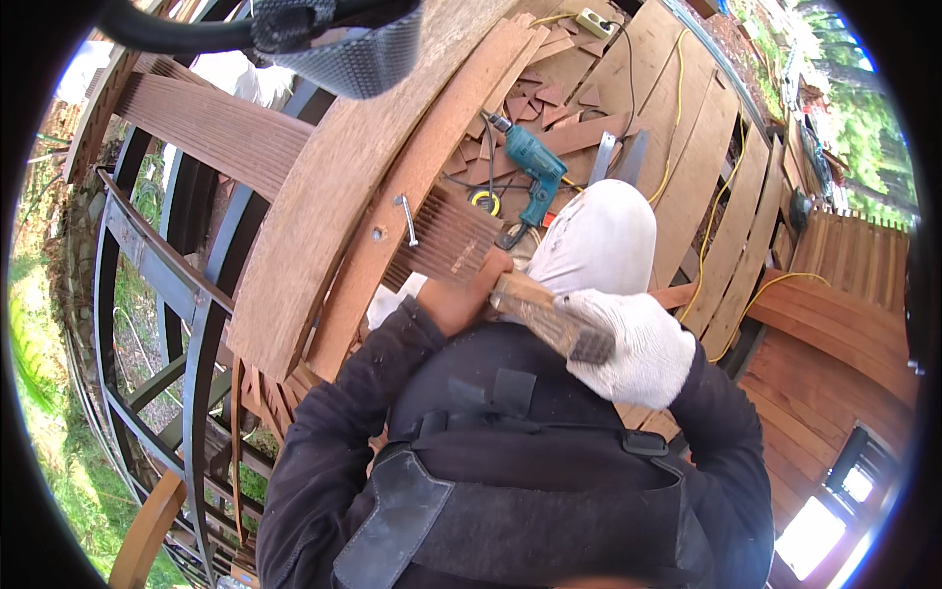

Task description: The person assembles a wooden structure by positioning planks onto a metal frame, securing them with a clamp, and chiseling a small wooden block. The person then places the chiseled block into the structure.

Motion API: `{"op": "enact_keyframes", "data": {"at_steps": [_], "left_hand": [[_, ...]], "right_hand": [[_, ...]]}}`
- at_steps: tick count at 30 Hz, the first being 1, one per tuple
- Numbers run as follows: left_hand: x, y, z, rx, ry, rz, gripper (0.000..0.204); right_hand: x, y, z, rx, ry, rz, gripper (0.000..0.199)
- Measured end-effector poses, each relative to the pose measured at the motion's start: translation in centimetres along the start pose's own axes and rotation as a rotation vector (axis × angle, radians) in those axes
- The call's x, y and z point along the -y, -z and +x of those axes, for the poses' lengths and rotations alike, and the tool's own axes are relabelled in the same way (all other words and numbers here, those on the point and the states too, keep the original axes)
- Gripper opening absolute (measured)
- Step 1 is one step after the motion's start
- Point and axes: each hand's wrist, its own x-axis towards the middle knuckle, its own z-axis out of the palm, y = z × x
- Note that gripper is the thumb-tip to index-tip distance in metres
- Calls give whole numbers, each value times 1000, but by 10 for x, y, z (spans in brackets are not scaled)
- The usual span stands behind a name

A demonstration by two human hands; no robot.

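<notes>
My right hand (636, 346), in a white knitted glove, is closed around a worn wooden block (543, 312) with a dark, scuffed end. The block slants across in front of my body, its far end close to my left hand. Bare and slightly blurred, my left hand (459, 297) is curled against the near end of a grooved brown wooden board (456, 236); its fingertips are mostly hidden. Beside that board runs a long reddish plank (378, 234) with a hole in it. A small metal bolt-like piece (408, 221) lies on the plank.
A teal power drill (535, 165) lies ahead, near a tape measure (485, 203) and several wood offcuts (545, 101). A power strip (595, 22) and a yellow cord (677, 147) cross the floorboards. A curved wide plank (294, 245) and dark metal framing (201, 363) stand left.
</notes>
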Motion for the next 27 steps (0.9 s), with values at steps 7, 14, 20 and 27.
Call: {"op": "enact_keyframes", "data": {"at_steps": [7,14,20,27], "left_hand": [[1,-7,-1,11,6,-19,50],[1,-9,-3,-8,-7,14,48],[-16,2,-13,-126,54,55,50],[-12,-9,-9,-225,89,65,56]], "right_hand": [[-3,1,-2,-20,35,-8,42],[-17,-4,8,43,-12,-15,37],[-28,-7,16,-73,-223,368,31],[-3,-13,-5,-262,-200,240,36]]}}
